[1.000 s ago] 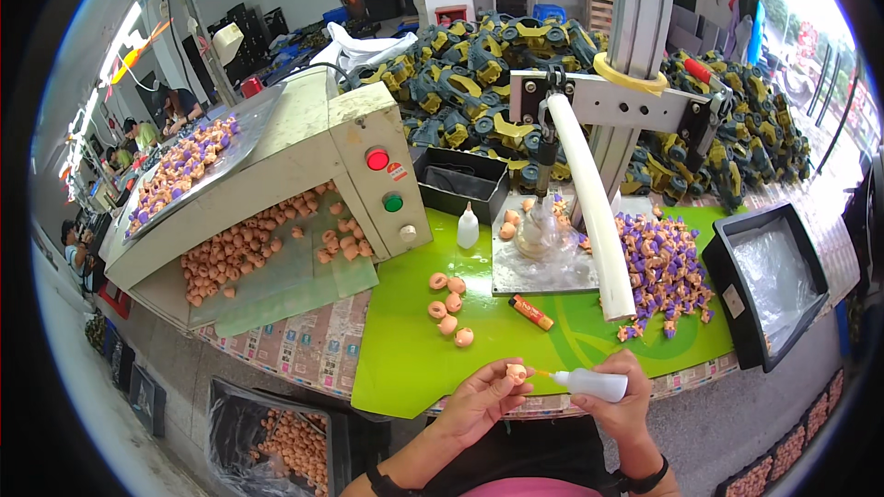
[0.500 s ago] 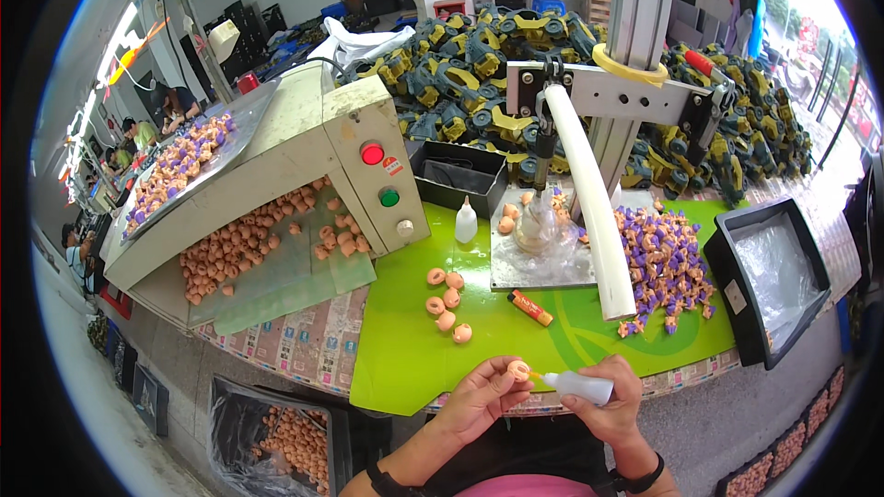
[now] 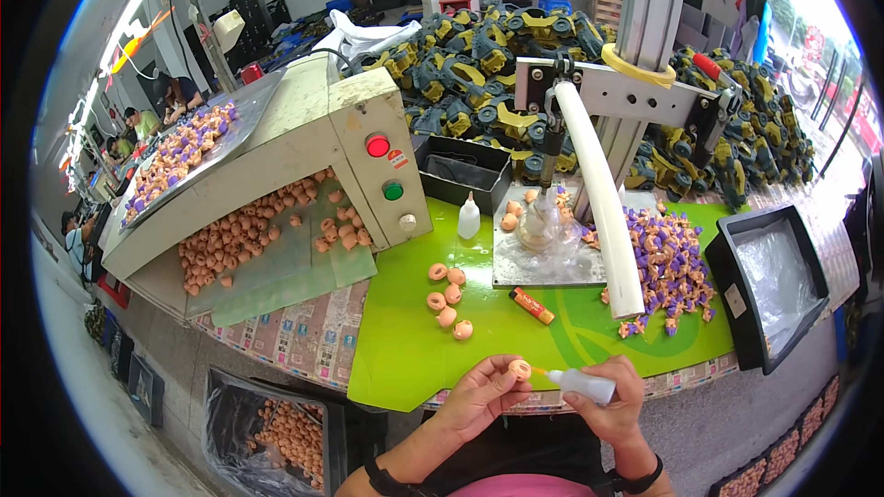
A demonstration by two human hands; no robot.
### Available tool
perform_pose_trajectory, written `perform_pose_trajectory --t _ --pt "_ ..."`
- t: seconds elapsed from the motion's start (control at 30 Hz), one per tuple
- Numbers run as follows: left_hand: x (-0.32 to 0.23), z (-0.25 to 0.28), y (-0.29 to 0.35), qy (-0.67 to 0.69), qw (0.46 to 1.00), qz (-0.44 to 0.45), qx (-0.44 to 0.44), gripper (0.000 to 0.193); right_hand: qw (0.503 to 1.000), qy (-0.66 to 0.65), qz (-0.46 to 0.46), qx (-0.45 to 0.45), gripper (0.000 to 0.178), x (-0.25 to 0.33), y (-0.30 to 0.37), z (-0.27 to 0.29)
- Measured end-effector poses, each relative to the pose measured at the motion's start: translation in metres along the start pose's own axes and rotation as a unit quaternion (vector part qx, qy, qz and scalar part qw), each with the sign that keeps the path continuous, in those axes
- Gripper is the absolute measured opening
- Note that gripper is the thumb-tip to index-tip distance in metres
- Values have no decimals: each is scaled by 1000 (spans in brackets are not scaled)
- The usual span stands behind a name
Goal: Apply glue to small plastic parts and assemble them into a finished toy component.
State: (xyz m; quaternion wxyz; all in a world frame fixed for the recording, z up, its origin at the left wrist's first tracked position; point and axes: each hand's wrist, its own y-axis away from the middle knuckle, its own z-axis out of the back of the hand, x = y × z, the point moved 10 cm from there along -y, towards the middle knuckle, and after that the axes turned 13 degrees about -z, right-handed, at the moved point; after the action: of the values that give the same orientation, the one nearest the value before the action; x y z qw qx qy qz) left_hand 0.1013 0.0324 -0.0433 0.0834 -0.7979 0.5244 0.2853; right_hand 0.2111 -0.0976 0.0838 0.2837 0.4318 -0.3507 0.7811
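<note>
My left hand [image 3: 481, 398] is closed, pinching a small peach-coloured doll head [image 3: 520, 369] with an opening in it between thumb and fingers. My right hand [image 3: 615, 402] wraps round a white squeeze bottle [image 3: 589, 387], tilted so its thin yellowish nozzle points left at the head. The tip is at or very near the head; whether they touch I cannot tell. Ahead, on the green mat [image 3: 396, 350], lie several more peach heads [image 3: 447, 317]. Right of them is an orange-red tube [image 3: 531, 306], and a second white bottle [image 3: 469, 219] stands farther back.
A lever press [image 3: 599, 202] with a white handle stands ahead. Purple-and-peach figures [image 3: 668, 267] are piled right of it, beside a black tray [image 3: 773, 285]. At left is a beige machine [image 3: 359, 138] holding heads. Yellow-and-grey toy vehicles [image 3: 460, 74] are heaped behind.
The view has shifted slightly. Both hands keep nearly the same pose, still holding the doll head and the squeeze bottle.
</note>
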Motion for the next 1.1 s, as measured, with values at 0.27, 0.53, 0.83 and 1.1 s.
perform_pose_trajectory --t 0.27,0.53,0.83,1.1 --pt "-1 1 0 1 1000 -9 3 26 1000 20 21 6 34 9 3 6" --pt "-4 0 2 8 1000 -19 -6 28 997 -27 -43 -61 39 -24 -1 7" --pt "-11 0 5 -19 999 -40 -14 31 999 24 -47 0 35 -40 -34 -42" --pt "-17 9 10 -9 999 -35 -26 32 999 -3 -45 21 33 -46 -44 -26"
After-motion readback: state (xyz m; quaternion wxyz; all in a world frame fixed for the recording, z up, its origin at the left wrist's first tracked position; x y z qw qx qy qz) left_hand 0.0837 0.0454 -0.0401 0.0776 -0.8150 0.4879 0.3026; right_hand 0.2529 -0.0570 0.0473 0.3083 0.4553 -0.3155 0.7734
